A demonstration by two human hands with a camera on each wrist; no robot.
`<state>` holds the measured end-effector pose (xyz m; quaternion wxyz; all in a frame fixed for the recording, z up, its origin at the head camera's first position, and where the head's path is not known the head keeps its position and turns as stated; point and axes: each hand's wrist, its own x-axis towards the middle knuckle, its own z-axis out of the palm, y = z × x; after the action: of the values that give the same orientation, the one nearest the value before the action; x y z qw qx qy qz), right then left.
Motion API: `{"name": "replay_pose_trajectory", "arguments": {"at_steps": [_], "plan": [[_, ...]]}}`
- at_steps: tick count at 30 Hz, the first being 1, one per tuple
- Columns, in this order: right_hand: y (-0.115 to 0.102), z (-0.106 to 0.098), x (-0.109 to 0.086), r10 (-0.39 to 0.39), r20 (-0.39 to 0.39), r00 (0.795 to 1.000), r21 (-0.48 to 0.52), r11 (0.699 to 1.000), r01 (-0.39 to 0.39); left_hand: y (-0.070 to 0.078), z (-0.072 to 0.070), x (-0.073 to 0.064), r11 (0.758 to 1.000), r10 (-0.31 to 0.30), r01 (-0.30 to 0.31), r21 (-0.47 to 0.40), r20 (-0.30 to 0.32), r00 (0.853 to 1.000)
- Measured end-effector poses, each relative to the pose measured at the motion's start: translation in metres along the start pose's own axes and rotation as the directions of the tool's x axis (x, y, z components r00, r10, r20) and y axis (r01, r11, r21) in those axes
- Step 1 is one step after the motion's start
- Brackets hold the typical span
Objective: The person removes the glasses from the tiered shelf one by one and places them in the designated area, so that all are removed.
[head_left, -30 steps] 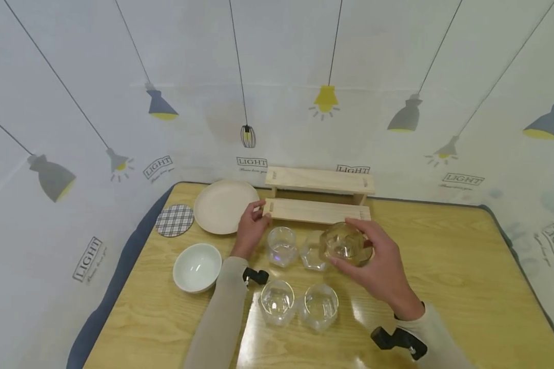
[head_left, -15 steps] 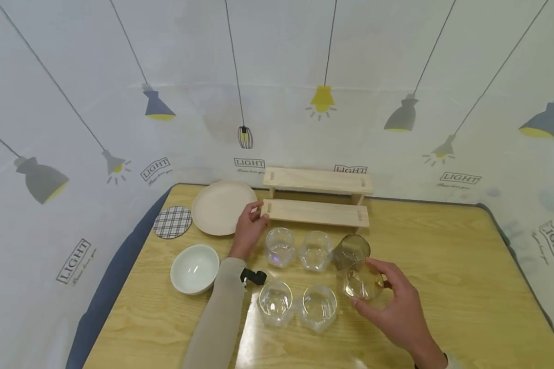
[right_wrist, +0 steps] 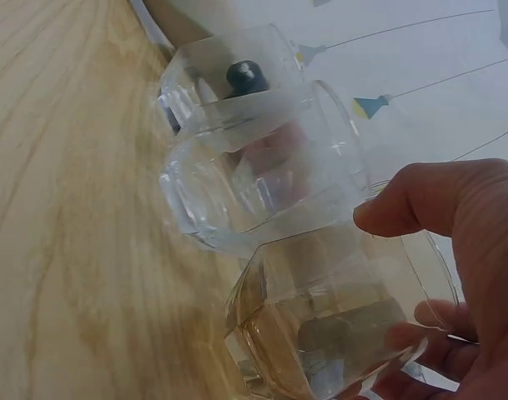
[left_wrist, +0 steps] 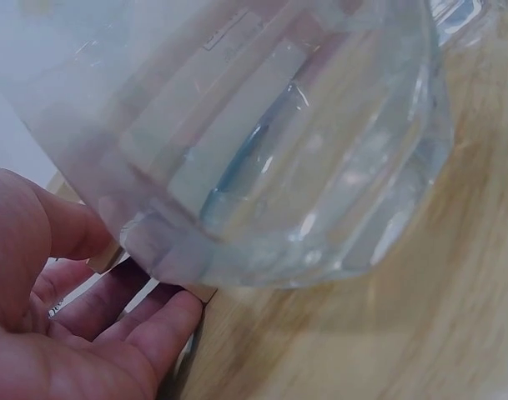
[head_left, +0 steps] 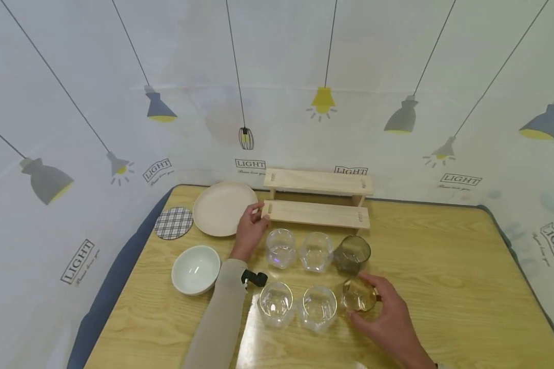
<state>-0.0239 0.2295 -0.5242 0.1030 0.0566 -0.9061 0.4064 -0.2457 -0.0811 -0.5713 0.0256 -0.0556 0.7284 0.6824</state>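
Observation:
In the head view my right hand (head_left: 392, 323) holds an amber faceted glass (head_left: 358, 295) at the front right of the group of glasses. Thumb and fingers span its sides in the right wrist view, with the amber glass (right_wrist: 320, 292) low beside a clear one (right_wrist: 237, 187). A smoky grey glass (head_left: 352, 254) stands just behind it. Several clear glasses (head_left: 319, 307) stand to its left in two rows. My left hand (head_left: 250, 230) grips the left end of the two-tier wooden stand (head_left: 316, 213); in the left wrist view a clear glass (left_wrist: 320, 192) partly covers that grip.
Left of the stand lie a round beige plate (head_left: 223, 207) and a checked coaster (head_left: 173, 223). A white bowl (head_left: 196, 269) sits left of my left forearm. The wooden table (head_left: 466, 277) meets a wall sheet printed with lamps (head_left: 323, 100) at the back.
My right hand has carried the amber glass toward me and down, from in front of the smoky glass into line with the front row. The left hand stays at the stand.

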Motion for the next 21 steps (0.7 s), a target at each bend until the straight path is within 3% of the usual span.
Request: {"name": "replay_pose_trajectory", "arguments": {"at_steps": [13,21], "plan": [[0.0023,0.0016,-0.0025,0.033,0.019,0.999,-0.048,0.998,-0.032,0.0016,0.001,-0.0015,1.0,-0.012,0.012,0.008,-0.001,1.0],[0.0009,-0.0059,0.002,-0.037,0.01,0.999,-0.046,0.998,0.037,0.0072,-0.0022,-0.0073,0.997,-0.039,0.039,0.059,-0.005,0.999]]}}
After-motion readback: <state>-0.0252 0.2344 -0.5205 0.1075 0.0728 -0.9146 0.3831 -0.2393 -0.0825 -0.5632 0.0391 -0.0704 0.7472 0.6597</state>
